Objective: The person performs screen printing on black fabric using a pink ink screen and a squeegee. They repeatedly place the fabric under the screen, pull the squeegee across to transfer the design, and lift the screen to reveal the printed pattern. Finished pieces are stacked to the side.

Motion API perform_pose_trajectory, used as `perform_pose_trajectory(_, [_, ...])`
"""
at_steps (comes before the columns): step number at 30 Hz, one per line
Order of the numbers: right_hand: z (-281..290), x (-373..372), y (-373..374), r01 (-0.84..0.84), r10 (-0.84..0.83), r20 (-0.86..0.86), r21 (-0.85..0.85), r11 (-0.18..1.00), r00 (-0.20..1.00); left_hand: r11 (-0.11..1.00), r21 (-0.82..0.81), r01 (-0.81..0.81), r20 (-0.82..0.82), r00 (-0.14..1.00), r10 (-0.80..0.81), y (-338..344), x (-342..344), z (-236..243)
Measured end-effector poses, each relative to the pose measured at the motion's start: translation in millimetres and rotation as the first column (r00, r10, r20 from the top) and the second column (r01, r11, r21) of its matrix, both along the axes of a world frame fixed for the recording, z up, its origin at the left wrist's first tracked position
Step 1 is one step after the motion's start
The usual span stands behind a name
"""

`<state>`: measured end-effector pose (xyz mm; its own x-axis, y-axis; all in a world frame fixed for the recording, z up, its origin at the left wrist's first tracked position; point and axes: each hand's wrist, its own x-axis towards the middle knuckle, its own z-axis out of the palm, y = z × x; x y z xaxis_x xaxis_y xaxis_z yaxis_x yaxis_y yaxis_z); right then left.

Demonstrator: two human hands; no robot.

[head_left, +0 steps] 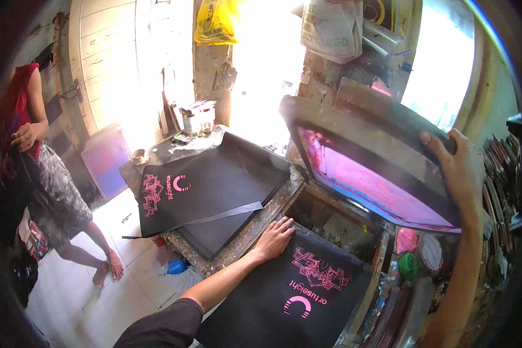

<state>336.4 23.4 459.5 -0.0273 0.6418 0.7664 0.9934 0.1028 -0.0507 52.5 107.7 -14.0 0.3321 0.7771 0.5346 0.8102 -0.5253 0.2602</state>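
My right hand (463, 171) grips the edge of a silkscreen frame (354, 136) and holds it tilted up on the right. Pink ink coats the screen's mesh (362, 174). Below it lies a black fabric panel (261, 301) printed in pink with an ornament, lettering and an arc. My left hand (275, 238) is closed over the panel's far left corner; the thumb is hidden. Another black panel (214, 180) with the same pink print lies beyond it on a worn table, with a grey strip across its near part.
A person in a red top (35, 116) stands at the left, holding dark cloth. Cups and a can (190, 120) stand at the table's back. On the right are pink, green and grey bundles (408, 267) and a stack of frames (500, 197). Plastic bags (332, 29) hang above.
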Motion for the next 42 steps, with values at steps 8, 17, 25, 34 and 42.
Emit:
perform_pose_trajectory(8, [20.7, 24.0, 37.4, -0.008, 0.008, -0.007, -0.086, 0.996, 1.0, 0.961, -0.123, 0.246, 0.457, 0.874, -0.165, -2.4, -4.0, 35.8])
perform_pose_trajectory(17, [20.4, 23.6, 43.2, 0.013, -0.012, 0.039, -0.012, 1.0, 0.999, 0.769, 0.038, -0.638, 0.836, 0.442, 0.325, 78.6, -239.2, 144.4])
perform_pose_trajectory(25, [21.7, 28.1, 52.1, 0.017, -0.019, -0.016, -0.101, 0.995, 1.0, 0.567, 0.244, -0.787, 0.337, 0.617, 0.711, 65.6, -332.4, 103.2])
perform_pose_trajectory(34, [32.8, 74.2, 85.7, -0.222, 0.237, 0.159, -0.108, 0.969, 0.958, 0.936, -0.305, 0.179, -0.148, 0.961, -0.232, -178.2, -65.1, 54.8])
perform_pose_trajectory(42, [33.1, 63.8, 89.9, -0.141, 0.147, 0.081, -0.081, 0.987, 0.986, 0.999, -0.022, -0.039, -0.022, 0.999, 0.039, -93.7, -98.3, 65.8])
